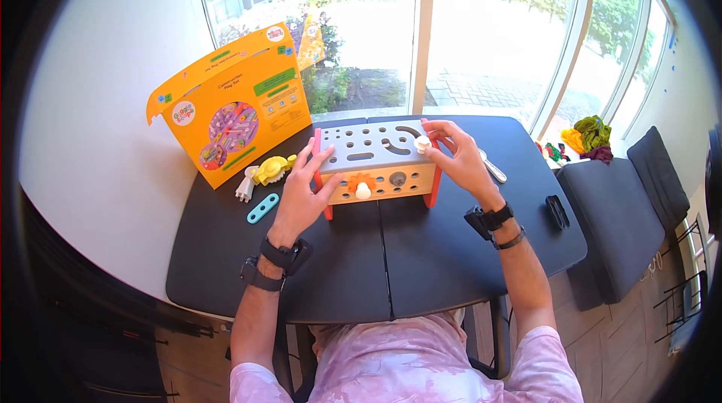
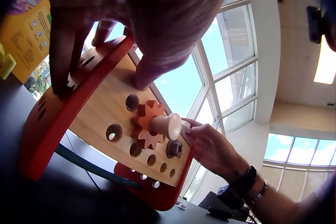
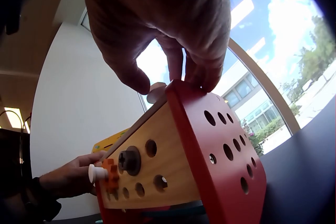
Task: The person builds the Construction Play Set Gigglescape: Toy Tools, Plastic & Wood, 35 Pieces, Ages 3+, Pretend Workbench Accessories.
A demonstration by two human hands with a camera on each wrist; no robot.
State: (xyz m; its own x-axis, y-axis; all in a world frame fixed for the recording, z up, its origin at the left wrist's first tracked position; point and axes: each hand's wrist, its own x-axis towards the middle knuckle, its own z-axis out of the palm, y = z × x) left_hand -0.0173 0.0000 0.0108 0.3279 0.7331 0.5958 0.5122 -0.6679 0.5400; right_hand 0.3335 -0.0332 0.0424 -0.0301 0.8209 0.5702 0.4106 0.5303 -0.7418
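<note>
A toy workbench (image 1: pixel 368 153) with a grey top, red end panels and a wooden front stands on the black table. My left hand (image 1: pixel 299 196) grips its left end, fingers over the red panel (image 2: pixel 84 98) and thumb against the front. At the other end my right hand (image 1: pixel 459 162) holds the top corner. Its fingers bend over the red edge, and its thumb (image 3: pixel 137 81) is right beside a white peg (image 3: pixel 156 92) in the top. An orange gear (image 2: pixel 149 124) with a white peg (image 2: pixel 169 127) through it sits on the front, next to a grey screw (image 3: pixel 129 161).
Left of the bench lie a yellow toy piece (image 1: pixel 272 170), a white piece (image 1: pixel 246 185) and a teal strip with holes (image 1: pixel 263 208). An orange play-set box (image 1: pixel 233 102) stands behind them. To the right are a white tool (image 1: pixel 492 166) and a black case (image 1: pixel 557 212).
</note>
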